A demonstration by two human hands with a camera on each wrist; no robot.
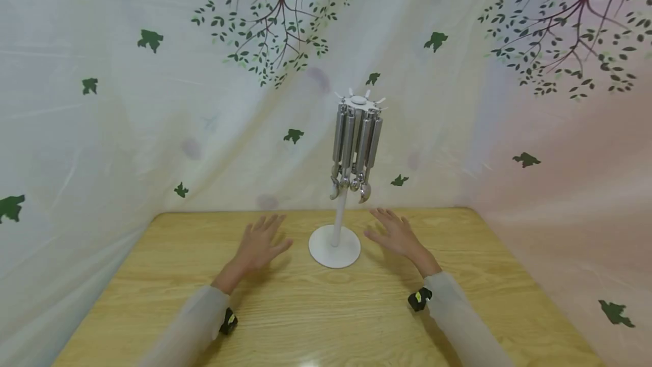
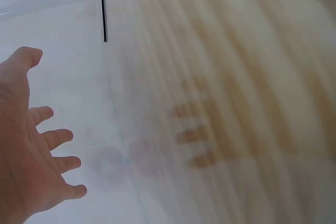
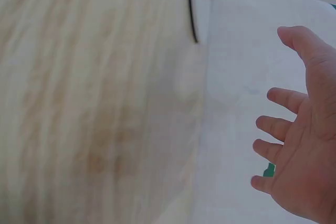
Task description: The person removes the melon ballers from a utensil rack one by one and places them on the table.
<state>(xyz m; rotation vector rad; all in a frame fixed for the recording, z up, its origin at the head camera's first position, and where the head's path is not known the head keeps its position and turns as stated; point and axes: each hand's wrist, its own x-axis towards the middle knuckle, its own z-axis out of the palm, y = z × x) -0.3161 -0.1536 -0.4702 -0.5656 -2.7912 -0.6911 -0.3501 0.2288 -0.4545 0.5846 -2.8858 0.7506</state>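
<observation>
A white stand with a round base (image 1: 334, 247) and a slim pole stands upright on the wooden table. From its spoked white top hang several metal utensils (image 1: 359, 143) with long grey handles; their shiny heads point down, and their exact kinds are too small to tell. My left hand (image 1: 258, 245) hovers left of the base with fingers spread, touching nothing. On the other side my right hand (image 1: 396, 235) is held over the table, fingers straight and apart from the stand. Both wrist views show the spread fingers of the left hand (image 2: 37, 145) and right hand (image 3: 302, 135).
The light wooden table (image 1: 316, 310) ends at a pale curtain (image 1: 244, 146) printed with branches and green leaves, which hangs close behind the stand. A dark wrist device (image 1: 228, 321) sits at the left sleeve and another wrist device (image 1: 420, 299) at the right.
</observation>
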